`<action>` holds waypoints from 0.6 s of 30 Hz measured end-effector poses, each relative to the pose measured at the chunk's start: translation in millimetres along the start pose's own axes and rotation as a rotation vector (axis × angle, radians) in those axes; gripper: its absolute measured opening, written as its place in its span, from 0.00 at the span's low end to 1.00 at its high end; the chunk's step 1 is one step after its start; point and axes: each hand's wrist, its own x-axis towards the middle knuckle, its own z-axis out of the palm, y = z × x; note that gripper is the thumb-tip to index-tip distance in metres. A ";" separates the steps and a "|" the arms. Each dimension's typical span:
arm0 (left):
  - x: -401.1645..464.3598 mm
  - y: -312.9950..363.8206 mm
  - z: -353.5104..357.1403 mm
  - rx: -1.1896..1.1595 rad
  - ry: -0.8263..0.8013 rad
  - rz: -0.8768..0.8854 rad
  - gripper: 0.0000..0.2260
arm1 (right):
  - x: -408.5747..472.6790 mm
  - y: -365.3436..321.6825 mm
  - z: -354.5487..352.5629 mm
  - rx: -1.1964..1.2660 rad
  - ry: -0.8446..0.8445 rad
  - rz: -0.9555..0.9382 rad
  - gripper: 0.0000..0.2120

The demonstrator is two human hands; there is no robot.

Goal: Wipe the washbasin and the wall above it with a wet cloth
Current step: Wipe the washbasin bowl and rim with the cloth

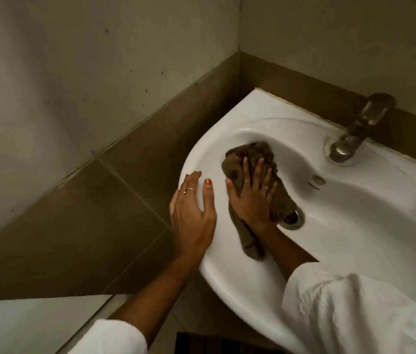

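A white washbasin [355, 226] is fixed in the corner, under a pale wall [342, 34] with a brown tile band. A brown cloth [250, 159] lies bunched against the basin's left inner slope, its tail trailing down toward the front rim. My right hand [252, 198] presses flat on the cloth, fingers spread, just left of the drain [295, 218]. My left hand [192, 210] rests open over the basin's left rim, thumb on top and fingers wrapped over the outer edge.
A metal tap [355, 134] stands on the basin's back ledge, spout over the bowl, with an overflow hole [318, 179] below it. Brown tiles [74, 213] cover the left wall's lower part. A pale ledge [23, 323] sits at the lower left.
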 end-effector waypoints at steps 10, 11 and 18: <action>-1.9 1.0 -5.5 -0.146 0.002 -0.051 0.35 | -56.1 -5.4 -0.8 0.252 -0.218 -0.459 0.29; -2.0 -0.2 -6.8 -0.187 -0.007 -0.062 0.34 | -66.9 -3.5 -6.0 0.286 -0.270 -0.441 0.30; -0.1 10.7 -24.2 -0.324 -0.136 -0.171 0.26 | -133.8 15.0 -69.2 0.407 -0.619 -0.419 0.32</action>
